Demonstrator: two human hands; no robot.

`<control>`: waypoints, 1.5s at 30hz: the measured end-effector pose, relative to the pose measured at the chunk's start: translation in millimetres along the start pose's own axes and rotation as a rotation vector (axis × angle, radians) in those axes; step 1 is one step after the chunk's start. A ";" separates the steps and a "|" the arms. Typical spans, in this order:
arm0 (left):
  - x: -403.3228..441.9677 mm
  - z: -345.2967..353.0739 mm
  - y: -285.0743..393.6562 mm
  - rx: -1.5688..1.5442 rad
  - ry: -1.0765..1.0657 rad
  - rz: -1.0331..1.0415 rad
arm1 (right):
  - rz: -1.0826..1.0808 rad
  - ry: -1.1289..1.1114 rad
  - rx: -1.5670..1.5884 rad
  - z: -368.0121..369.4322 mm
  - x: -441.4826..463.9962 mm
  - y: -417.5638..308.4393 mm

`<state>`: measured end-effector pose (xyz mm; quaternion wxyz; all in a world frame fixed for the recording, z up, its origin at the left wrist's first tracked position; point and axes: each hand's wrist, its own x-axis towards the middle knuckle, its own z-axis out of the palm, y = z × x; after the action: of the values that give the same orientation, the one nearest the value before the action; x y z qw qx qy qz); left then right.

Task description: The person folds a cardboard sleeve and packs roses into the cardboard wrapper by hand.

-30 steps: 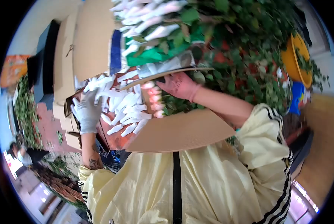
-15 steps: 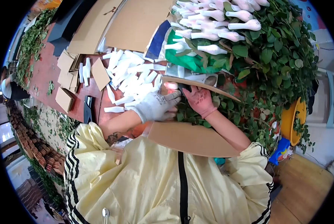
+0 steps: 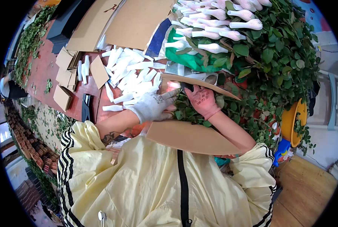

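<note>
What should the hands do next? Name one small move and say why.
Probably use the left hand to settle the pink bloom: its fingers lie close by, and the right hand is just under the upper cardboard.

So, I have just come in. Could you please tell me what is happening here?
A person is working with flowers at a red table. The left hand, in a whitish glove, is at a pinkish flower head between the upper cardboard and the lower cardboard. The right hand, in a pink glove, is beside the upper one. Loose white sleeves lie in a pile; net-covered flowers lie beyond.
</note>
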<state>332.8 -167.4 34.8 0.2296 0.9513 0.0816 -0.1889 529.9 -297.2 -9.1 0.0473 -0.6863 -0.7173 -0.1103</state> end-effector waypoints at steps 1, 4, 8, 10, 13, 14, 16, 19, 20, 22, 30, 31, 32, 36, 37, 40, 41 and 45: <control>-0.4 0.2 0.1 0.035 0.032 0.007 | -0.020 -0.039 -0.014 -3.8 0.4 0.3; -2.5 -9.9 5.2 -0.025 -0.027 -0.036 | -0.075 0.000 -0.080 -7.0 -1.5 3.7; 1.4 4.4 -6.6 0.054 0.107 0.076 | -0.121 -0.114 -0.074 -13.3 1.3 4.9; 1.6 7.6 -10.4 0.073 0.148 0.118 | -0.125 -0.162 -0.051 -12.2 2.4 1.0; -2.2 10.7 -6.6 0.076 0.227 0.118 | -0.121 -0.078 -0.020 -8.4 3.9 0.7; -2.2 11.4 -6.6 0.074 0.217 0.126 | -0.105 -0.100 -0.006 -8.8 5.0 -0.4; 1.2 8.8 -8.6 0.154 0.257 0.151 | -0.086 -0.076 0.021 -1.8 2.1 1.2; 4.0 -9.1 -1.7 0.010 0.093 0.065 | -0.075 -0.056 0.033 0.2 0.9 -0.2; 5.7 -14.0 -1.3 0.008 0.087 0.065 | -0.084 -0.068 0.028 0.7 1.2 0.2; 10.4 -21.4 -3.3 -0.033 -0.020 0.041 | -0.097 -0.163 -0.011 -9.6 5.1 0.2; 19.9 -17.3 -30.9 -0.035 0.034 0.133 | -0.075 -0.415 0.190 -50.6 1.3 -16.7; 19.1 -16.2 -30.1 -0.033 0.054 0.144 | -0.084 -0.421 0.189 -44.7 2.0 -18.5; 20.3 -15.1 -32.1 -0.031 0.068 0.152 | -0.077 -0.403 0.194 -37.5 4.6 -18.6; 17.1 -11.9 -32.9 -0.036 0.115 0.169 | -0.134 -0.337 0.160 -16.5 6.5 -23.5; 17.5 -11.3 -34.0 -0.034 0.126 0.174 | -0.138 -0.341 0.160 -16.4 7.5 -22.9; 19.7 -8.5 -37.1 -0.027 0.142 0.180 | -0.159 -0.348 0.166 -20.8 9.2 -20.9; 19.8 -7.8 -37.5 -0.023 0.150 0.183 | -0.158 -0.337 0.166 -21.6 9.0 -19.2; 20.2 -6.2 -38.8 0.007 0.193 0.197 | -0.116 -0.516 0.113 -21.7 14.4 -17.1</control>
<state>343.9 -128.9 16.1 0.2350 0.9692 0.0091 -0.0735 510.2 -288.6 13.6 -0.1052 -0.6456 -0.7489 0.1059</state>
